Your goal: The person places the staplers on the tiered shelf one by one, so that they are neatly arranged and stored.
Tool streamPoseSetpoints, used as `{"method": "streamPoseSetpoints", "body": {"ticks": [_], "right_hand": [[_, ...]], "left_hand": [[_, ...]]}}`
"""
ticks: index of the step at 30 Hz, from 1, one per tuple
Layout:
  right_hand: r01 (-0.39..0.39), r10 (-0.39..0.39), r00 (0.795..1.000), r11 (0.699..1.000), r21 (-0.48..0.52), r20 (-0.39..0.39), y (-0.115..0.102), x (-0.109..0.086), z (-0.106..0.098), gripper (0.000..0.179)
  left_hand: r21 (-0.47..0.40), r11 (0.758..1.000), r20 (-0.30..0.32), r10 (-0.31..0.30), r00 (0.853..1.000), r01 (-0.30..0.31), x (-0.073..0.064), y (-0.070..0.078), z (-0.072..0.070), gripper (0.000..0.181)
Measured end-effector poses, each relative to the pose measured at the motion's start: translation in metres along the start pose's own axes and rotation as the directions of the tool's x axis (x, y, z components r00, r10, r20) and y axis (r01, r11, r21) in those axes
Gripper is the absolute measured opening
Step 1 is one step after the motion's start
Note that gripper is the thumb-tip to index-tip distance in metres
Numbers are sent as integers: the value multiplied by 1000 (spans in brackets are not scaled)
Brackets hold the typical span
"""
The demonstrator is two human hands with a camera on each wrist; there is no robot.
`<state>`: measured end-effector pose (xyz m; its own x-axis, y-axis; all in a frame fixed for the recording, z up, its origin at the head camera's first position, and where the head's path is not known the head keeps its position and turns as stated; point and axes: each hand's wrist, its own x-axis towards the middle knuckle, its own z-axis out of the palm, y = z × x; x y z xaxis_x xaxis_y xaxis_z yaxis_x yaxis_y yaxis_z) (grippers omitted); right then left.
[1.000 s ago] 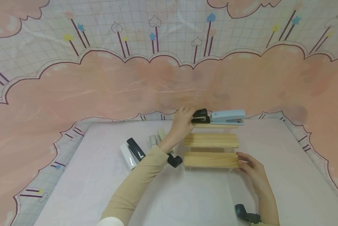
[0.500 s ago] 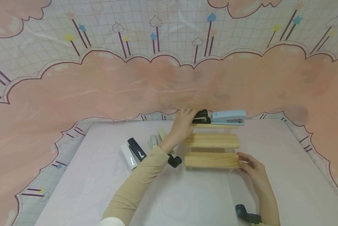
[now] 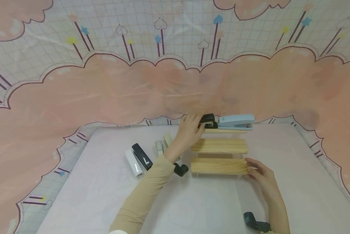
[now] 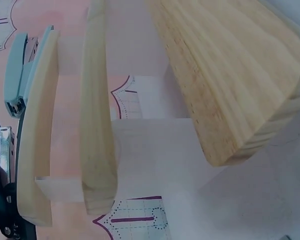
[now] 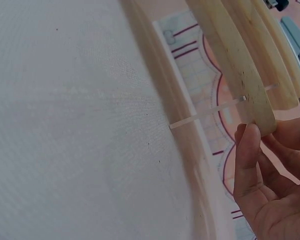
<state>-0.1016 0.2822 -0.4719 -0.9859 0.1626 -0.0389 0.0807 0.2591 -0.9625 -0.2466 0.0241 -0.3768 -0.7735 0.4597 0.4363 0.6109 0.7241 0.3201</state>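
A three-tier wooden shelf (image 3: pixel 219 146) stands on the white table, its boards stepping up toward the back. On its top board a black stapler (image 3: pixel 208 121) sits to the left of a light blue stapler (image 3: pixel 236 121). My left hand (image 3: pixel 189 130) grips the black stapler at its left end, which the fingers partly hide. The left wrist view has the same black stapler (image 4: pixel 7 185) at its left edge, next to the blue one (image 4: pixel 20 75). My right hand (image 3: pixel 262 177) pinches the right end of the lowest board (image 5: pixel 257 100) between thumb and fingers.
Left of the shelf, a white stapler (image 3: pixel 133 163) and a black stapler (image 3: pixel 142 156) lie side by side on the table (image 3: pixel 105 195). Two pale objects (image 3: pixel 159 147), partly behind my left arm, lie beyond them. A patterned cloth (image 3: pixel 163 87) hangs behind the table.
My left hand has shifted slightly at the black stapler, its thumb now lower and farther right over the top board's edge. The right hand stays at the lowest board.
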Motion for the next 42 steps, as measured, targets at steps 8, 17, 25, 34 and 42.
{"method": "streamPoseSetpoints", "body": {"ticks": [8, 17, 25, 34, 42], "right_hand": [[4, -4, 1000, 1000, 11, 2, 0, 0, 0, 41], [-12, 12, 1000, 1000, 18, 7, -1, 0, 1, 43], [-6, 6, 1000, 1000, 2, 5, 0, 0, 1, 43], [12, -12, 1000, 1000, 27, 6, 0, 0, 1, 42], [-4, 4, 1000, 1000, 7, 0, 0, 1, 1, 43]], "left_hand": [[-35, 998, -53, -52, 997, 50, -9, 2, -10, 46], [-164, 983, -141, -105, 984, 82, -29, 0, -19, 46], [-264, 955, -222, -197, 955, 135, -54, -3, -26, 42], [-324, 920, -258, -311, 915, 221, -81, -8, -35, 41], [-347, 889, -312, -408, 858, 297, -106, -21, -38, 40]]}}
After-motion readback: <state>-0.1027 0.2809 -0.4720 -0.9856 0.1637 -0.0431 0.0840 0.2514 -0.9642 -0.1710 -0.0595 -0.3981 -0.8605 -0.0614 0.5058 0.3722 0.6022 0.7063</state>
